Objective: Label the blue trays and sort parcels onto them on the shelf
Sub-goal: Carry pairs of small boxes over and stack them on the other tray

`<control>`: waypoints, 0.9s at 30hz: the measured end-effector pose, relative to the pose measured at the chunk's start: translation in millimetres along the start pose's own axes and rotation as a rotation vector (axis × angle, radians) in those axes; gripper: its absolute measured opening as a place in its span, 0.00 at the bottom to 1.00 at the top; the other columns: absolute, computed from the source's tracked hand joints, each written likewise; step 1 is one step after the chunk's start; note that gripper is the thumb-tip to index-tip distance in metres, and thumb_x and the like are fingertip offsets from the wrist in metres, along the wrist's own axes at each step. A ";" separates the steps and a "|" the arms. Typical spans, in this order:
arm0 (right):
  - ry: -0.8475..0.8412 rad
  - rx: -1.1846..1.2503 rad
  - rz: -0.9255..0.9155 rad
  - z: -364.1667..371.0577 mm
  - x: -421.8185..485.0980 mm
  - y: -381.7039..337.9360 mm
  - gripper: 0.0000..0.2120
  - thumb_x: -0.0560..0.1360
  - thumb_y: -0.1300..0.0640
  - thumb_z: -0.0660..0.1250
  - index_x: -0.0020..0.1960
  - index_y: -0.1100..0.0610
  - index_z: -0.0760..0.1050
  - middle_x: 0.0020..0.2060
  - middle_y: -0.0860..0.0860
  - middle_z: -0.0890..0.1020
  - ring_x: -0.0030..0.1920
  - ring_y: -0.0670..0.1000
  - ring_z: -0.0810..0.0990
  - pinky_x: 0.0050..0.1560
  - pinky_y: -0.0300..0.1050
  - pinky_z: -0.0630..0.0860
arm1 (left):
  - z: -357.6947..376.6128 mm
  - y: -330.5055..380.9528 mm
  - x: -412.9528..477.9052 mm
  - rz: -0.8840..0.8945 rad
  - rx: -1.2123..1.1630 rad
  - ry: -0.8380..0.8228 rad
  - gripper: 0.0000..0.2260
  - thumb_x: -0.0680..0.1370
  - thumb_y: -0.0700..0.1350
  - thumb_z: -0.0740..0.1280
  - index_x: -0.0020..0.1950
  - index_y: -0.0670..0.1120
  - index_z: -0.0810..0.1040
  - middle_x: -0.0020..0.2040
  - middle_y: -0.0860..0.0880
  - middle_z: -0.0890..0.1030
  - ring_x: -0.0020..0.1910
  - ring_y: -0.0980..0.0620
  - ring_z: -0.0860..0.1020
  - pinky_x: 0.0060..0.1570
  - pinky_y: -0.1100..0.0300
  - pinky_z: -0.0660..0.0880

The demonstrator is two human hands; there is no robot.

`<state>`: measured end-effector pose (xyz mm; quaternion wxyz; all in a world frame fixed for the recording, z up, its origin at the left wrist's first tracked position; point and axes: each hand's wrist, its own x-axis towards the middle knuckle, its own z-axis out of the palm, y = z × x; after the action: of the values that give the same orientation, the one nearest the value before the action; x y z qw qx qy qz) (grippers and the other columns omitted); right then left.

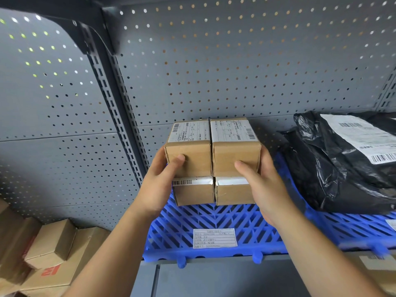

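A person's two hands hold a pair of small cardboard parcels over a blue tray (pixel 214 217) on a grey metal shelf (pixel 214 279). The left hand (pixel 158 181) clasps the upper left box (pixel 192 161), thumb laid across its front face and fingers wrapped round the outer side, out of sight. The right hand (pixel 263 185) mirrors it on the upper right box (pixel 235 151). Each grip is closed firmly on its own box, and the two boxes are pressed side by side.

Both upper boxes carry white shipping labels with barcodes on top. They sit directly above a lower left box (pixel 195 195) and a lower right box (pixel 233 195), which stand together on the tray towards its back. (Whether the upper pair already rests on the lower pair or is held just clear cannot be told.)

A white printed tray label (pixel 215 238) lies flat on the tray's open lattice near the front edge, its text too small to read.

To the right, a bulky black plastic mailing bag (pixel 334 168) with a white barcode label lies on a neighbouring blue tray (pixel 353 226), just beside the stacked boxes but apart from them. A grey perforated back panel (pixel 214 71) rises behind the shelf, with a slotted upright post (pixel 115 116) to the left. Lower left, beyond the shelf, brown cartons (pixel 51 249) are piled together.
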<state>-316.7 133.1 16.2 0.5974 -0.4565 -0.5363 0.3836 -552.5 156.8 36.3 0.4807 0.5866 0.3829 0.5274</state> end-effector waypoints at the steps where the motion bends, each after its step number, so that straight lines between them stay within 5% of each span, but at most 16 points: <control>1: -0.001 -0.009 -0.001 0.5 -0.5 0.3 0.30 0.71 0.43 0.71 0.70 0.31 0.66 0.62 0.36 0.80 0.61 0.37 0.79 0.62 0.48 0.71 | -0.2 0.2 0.0 0.001 -0.003 0.001 0.17 0.77 0.57 0.68 0.66 0.62 0.79 0.64 0.57 0.82 0.64 0.58 0.79 0.63 0.56 0.72; 20: -0.016 -0.022 0.011 1.9 -4.4 -6.2 0.31 0.70 0.44 0.71 0.71 0.32 0.66 0.60 0.35 0.81 0.60 0.37 0.80 0.62 0.46 0.72 | -6.9 -2.0 -0.3 -0.033 0.054 0.010 0.16 0.77 0.59 0.66 0.65 0.65 0.78 0.64 0.58 0.82 0.64 0.59 0.79 0.65 0.51 0.71; 27: -0.024 -0.032 0.065 -0.2 -0.2 -11.9 0.32 0.68 0.45 0.73 0.69 0.31 0.67 0.59 0.37 0.82 0.59 0.39 0.80 0.66 0.52 0.73 | -5.7 0.9 -5.1 -0.042 0.066 -0.003 0.15 0.78 0.59 0.67 0.64 0.65 0.78 0.64 0.58 0.82 0.64 0.58 0.79 0.65 0.51 0.72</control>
<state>-316.8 129.5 27.6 0.5709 -0.4786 -0.5343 0.3994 -559.0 152.6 35.8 0.4726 0.5948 0.4118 0.5033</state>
